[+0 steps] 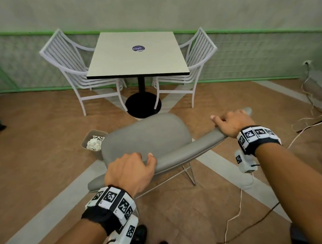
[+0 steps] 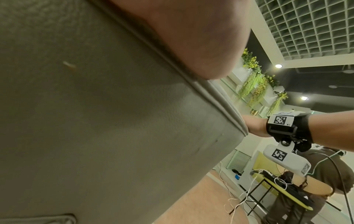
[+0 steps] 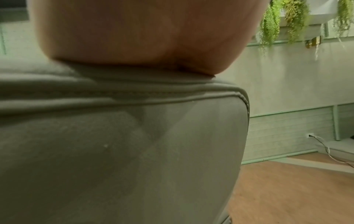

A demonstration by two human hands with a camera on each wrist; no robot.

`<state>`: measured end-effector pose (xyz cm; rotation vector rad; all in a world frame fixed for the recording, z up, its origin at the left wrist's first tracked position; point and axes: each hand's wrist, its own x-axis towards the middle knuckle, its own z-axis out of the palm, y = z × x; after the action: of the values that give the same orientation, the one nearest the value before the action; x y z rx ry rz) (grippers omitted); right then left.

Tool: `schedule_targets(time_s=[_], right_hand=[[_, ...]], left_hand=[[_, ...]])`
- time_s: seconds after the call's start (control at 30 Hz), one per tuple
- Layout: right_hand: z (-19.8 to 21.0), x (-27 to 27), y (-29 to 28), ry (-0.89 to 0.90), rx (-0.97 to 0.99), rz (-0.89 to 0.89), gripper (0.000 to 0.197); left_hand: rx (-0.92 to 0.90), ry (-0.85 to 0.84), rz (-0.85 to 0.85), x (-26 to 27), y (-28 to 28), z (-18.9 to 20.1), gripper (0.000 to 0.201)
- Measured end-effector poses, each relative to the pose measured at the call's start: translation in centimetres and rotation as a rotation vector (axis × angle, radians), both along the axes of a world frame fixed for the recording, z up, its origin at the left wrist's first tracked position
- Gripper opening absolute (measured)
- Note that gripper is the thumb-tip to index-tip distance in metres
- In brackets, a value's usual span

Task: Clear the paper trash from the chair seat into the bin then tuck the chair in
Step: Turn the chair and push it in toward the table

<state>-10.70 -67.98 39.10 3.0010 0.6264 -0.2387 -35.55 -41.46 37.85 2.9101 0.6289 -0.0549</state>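
Observation:
A grey upholstered chair (image 1: 148, 137) stands on the floor in front of a square table (image 1: 137, 54), its seat bare. My left hand (image 1: 129, 169) grips the left part of the backrest's top edge, fingers curled over it. My right hand (image 1: 230, 121) grips the right end of the same edge. A small grey bin (image 1: 87, 139) sits on the floor left of the chair with crumpled white paper (image 1: 93, 144) inside. Both wrist views show the chair back (image 2: 76, 121) (image 3: 114, 151) close up under each palm.
Two white metal chairs (image 1: 67, 67) (image 1: 196, 65) flank the table, whose black pedestal base (image 1: 143, 106) stands just ahead of the grey chair. Cables (image 1: 237, 207) trail over the floor at right. My shoes (image 1: 141, 235) show at the bottom.

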Motion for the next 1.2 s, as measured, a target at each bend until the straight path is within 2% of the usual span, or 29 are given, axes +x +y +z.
schedule_targets(time_s=[0.2, 0.4, 0.67, 0.83, 0.97, 1.07, 1.2], right_hand=[[-0.6, -0.5, 0.6, -0.064, 0.021, -0.001, 0.081], [-0.4, -2.2, 3.0, -0.072, 0.026, 0.002, 0.074], [-1.3, -5.2, 6.8, -0.112, 0.042, -0.031, 0.088], [-1.3, -8.2, 9.0, -0.14, 0.023, -0.011, 0.082], [-1.6, -10.1, 9.9, -0.178, 0.01, 0.085, 0.077], [-1.5, -9.8, 9.0, -0.159, 0.058, 0.156, 0.07], [-1.4, -8.4, 6.8, -0.175, 0.123, 0.139, 0.059]], left_hand=[[0.034, -0.012, 0.012, 0.8, 1.0, 0.7, 0.064], [0.034, -0.017, 0.001, 1.4, 4.9, 1.0, 0.062], [0.053, -0.043, -0.028, 1.9, 11.8, 0.7, 0.056], [0.103, -0.051, -0.055, 1.3, 15.6, 0.8, 0.053], [0.155, -0.042, -0.016, 0.4, 18.0, 0.4, 0.049], [0.185, -0.068, 0.017, -0.4, 18.0, -0.2, 0.049], [0.248, -0.137, -0.005, -0.8, 16.3, -0.6, 0.045]])
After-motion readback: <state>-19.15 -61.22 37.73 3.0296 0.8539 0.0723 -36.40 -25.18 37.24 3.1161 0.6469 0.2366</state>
